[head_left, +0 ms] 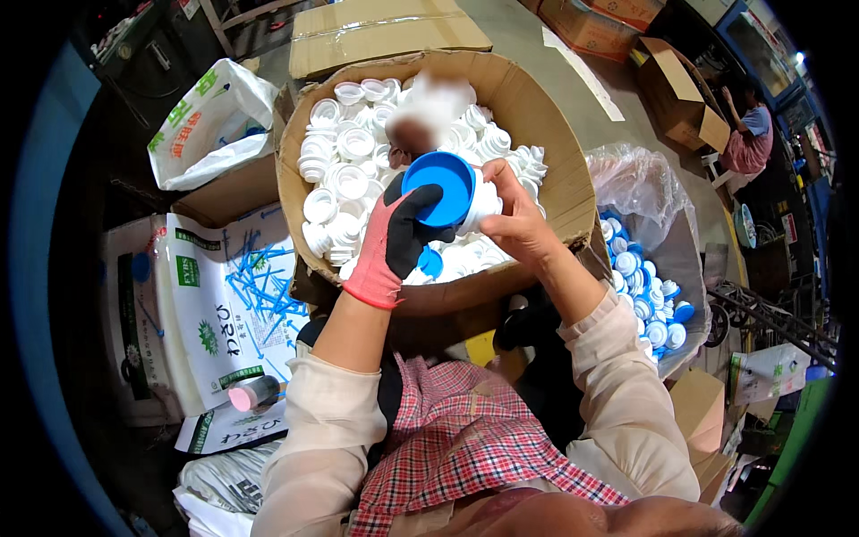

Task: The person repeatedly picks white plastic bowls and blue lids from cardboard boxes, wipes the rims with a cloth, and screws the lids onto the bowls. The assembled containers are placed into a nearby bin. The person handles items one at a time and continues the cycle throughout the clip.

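Note:
My left hand (394, 234), in a pink and black work glove, grips a round blue plastic cap (440, 188) with its shallow hollow side toward me. My bare right hand (522, 219) has its thumb and fingers closed on a white plastic cap part (484, 202), which sits right against the blue cap's right side. Both hands are over a large cardboard box (548, 125) heaped with white ribbed cap parts (347, 181). Just below my gloved fingers, another blue piece (430, 262) lies among the white parts.
Left of the box, thin blue plastic sticks (259, 277) lie on a printed white sack (199, 318), near a pink-lidded bottle (254, 394). A plastic-lined container (684, 268) of blue-and-white caps (646, 295) stands to the right. Farther right are cartons (671, 94) and another person (750, 139).

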Demonstrator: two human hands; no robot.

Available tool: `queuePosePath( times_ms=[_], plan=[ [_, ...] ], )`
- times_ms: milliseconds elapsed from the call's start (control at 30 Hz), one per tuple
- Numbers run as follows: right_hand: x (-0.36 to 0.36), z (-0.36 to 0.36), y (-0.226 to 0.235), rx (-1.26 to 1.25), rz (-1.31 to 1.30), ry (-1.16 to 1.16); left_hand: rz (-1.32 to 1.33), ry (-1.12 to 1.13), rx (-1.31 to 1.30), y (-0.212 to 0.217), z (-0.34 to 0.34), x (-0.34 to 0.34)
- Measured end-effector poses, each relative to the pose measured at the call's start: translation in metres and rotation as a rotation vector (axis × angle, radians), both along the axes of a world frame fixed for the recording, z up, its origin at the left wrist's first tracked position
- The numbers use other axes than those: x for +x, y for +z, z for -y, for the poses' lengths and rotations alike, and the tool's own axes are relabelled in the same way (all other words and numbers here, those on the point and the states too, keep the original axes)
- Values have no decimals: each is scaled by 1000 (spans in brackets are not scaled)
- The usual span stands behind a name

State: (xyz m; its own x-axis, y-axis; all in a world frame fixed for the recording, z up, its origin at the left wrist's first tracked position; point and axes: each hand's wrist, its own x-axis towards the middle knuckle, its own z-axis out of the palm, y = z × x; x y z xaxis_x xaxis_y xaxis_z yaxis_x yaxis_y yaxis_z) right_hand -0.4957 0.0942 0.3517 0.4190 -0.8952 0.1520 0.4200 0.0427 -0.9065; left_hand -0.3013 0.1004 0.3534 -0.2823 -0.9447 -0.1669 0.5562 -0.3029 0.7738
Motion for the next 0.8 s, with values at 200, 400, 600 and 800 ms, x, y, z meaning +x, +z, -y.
queuePosePath(
  times_ms=[200,400,600,800],
  plan=[
    [-30,-2,15,-7,-47,-240,-192,48,54,0,5,-8],
    [-40,-7,26,-44,-11,-184,300,200,-542,-41,18,-16],
    [-51,-13,28,10,-10,-139,9,83,-351,-13,18,-29],
    [-51,-12,27,-95,-98,-187,981,308,-957,1,7,-20]
  ],
)
